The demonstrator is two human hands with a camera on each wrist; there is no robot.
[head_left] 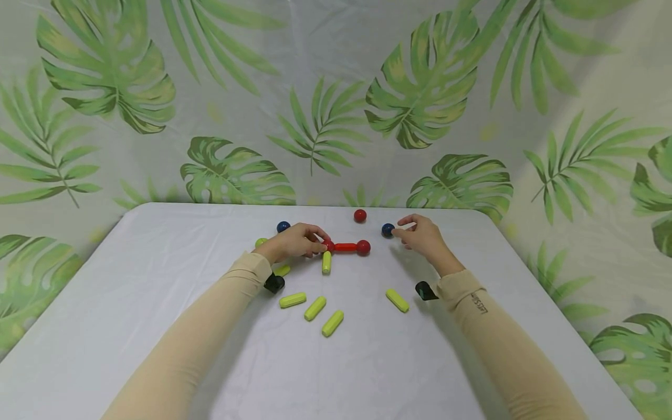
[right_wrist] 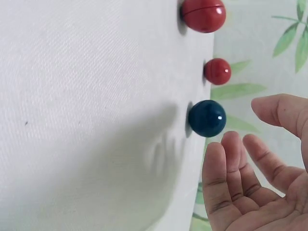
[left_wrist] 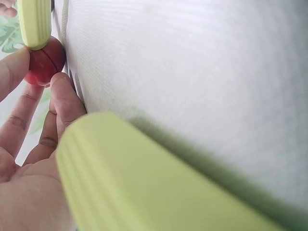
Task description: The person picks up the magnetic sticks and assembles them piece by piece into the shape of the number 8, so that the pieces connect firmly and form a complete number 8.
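In the head view my left hand [head_left: 297,241] grips a red ball [head_left: 328,246] between thumb and fingers. A red rod [head_left: 345,247] runs from that ball to a second red ball [head_left: 363,248] on the right. A yellow-green rod [head_left: 326,262] meets the held ball and points toward me; the left wrist view shows its end against the red ball [left_wrist: 44,67]. My right hand [head_left: 423,238] is beside a dark blue ball [head_left: 387,230]. In the right wrist view its thumb and fingers are spread, with a gap to the blue ball [right_wrist: 207,119].
Several loose yellow-green rods [head_left: 315,308] lie on the white table [head_left: 252,373] nearer me, one lone rod [head_left: 397,300] to the right. Another red ball [head_left: 360,216] sits near the back edge. Behind my left hand are a blue ball [head_left: 283,226] and a yellow-green ball [head_left: 261,242].
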